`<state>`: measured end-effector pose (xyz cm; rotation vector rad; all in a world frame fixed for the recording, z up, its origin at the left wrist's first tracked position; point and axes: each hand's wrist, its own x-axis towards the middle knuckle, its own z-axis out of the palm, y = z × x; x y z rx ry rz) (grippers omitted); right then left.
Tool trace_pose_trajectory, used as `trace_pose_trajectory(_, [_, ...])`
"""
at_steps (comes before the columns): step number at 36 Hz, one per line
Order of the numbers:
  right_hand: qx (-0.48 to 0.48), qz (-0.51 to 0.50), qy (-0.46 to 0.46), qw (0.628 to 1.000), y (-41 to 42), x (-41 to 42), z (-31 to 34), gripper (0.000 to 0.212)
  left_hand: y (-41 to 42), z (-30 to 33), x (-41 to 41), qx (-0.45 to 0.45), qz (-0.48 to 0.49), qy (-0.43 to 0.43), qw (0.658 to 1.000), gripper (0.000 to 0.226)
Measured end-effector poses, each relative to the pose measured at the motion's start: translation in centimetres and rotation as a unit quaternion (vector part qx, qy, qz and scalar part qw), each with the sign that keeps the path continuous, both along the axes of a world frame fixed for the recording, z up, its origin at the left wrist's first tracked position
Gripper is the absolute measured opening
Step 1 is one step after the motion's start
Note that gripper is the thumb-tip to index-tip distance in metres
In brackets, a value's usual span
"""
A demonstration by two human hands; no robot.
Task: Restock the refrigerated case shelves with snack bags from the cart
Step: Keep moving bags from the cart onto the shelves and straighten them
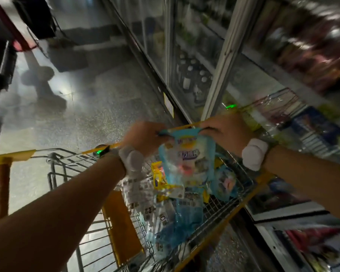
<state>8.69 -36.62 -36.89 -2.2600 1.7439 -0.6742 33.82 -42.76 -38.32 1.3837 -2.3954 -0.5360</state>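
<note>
From my head camera I see a speckled grey floor (90, 114) with glass-doored refrigerated cases (194, 65) on my right and the wire cart (214, 211) of snack bags below, while my left hand (145, 137) and right hand (227, 131) pinch the top corners of 1 light-blue snack bag (186, 160) above the cart.
</note>
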Motion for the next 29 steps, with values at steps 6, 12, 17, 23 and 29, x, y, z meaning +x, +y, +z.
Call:
trace_pose_trajectory(6, [0.068, -0.030, -0.006, 0.997, 0.6, -1.2, 1.0, 0.014, 0.1, 1.3, -1.6, 0.052, -0.026, -0.030, 0.998, 0.032])
trace_pose_trajectory(12, [0.082, -0.081, -0.118, 0.986, 3.1, -2.0, 4.6, 0.017, 0.6, 4.2, -2.6, 0.134, -0.027, 0.136, 0.981, 0.027])
trace_pose_trajectory(17, [0.054, -0.124, -0.218, 0.967, 5.1, -2.4, 7.0, 0.018, 2.0, 6.1, -3.9, 0.196, -0.016, 0.312, 0.930, 0.019])
trace_pose_trajectory(23, [-0.042, -0.213, -0.347, 0.913, 6.9, -2.8, 7.7, 0.016, 4.5, 8.0, -6.2, 0.230, -0.008, 0.447, 0.864, 0.009])
trace_pose_trajectory(29, [-0.106, -0.272, -0.460, 0.838, 8.9, -1.9, 7.4, 0.036, 6.0, 9.6, -7.7, 0.232, 0.006, 0.461, 0.857, 0.011])
